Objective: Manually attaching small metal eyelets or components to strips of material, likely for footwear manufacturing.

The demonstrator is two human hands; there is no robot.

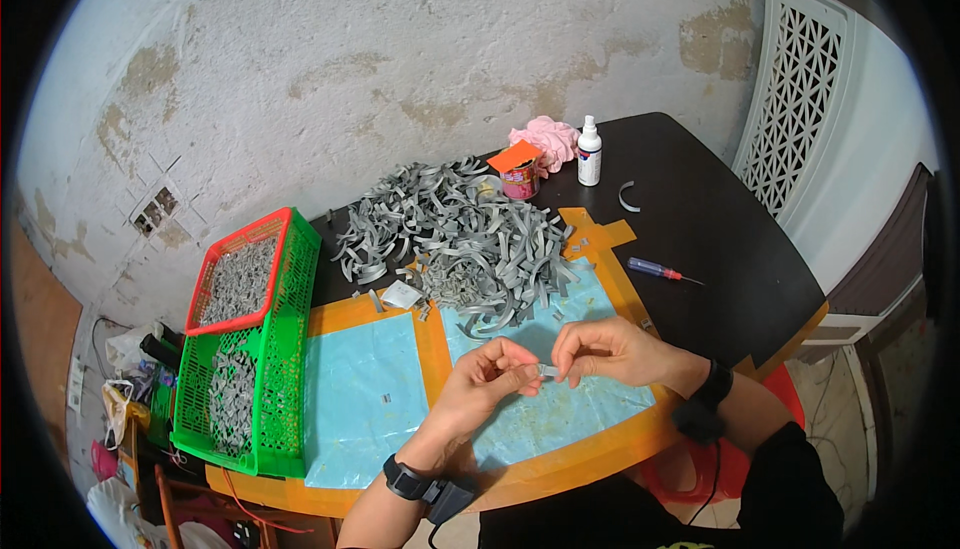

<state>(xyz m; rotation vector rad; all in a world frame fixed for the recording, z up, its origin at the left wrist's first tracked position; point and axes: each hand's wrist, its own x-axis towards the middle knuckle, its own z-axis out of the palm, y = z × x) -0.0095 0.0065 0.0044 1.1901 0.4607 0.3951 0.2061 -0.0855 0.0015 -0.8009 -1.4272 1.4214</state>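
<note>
Over the front of the blue sheet (365, 379), my left hand (482, 381) and my right hand (618, 351) meet fingertip to fingertip. Between them is a short, pale grey strip piece (547, 373); each hand pinches one end with thumb and forefinger. The fingers partly cover it, so its exact shape is hidden. Just beyond my hands lies a large heap of curved grey strips (470, 219), with smaller cut bits along its near edge. A tiny grey piece (386, 399) rests alone on the sheet, left of my left hand.
At left, a red basket (268, 311) of small grey pieces sits on a green basket (290, 399) holding more. Behind the heap stand a tin (520, 185), a pink cloth flower (548, 139) and a white spray bottle (589, 161). A screwdriver (655, 269) lies right.
</note>
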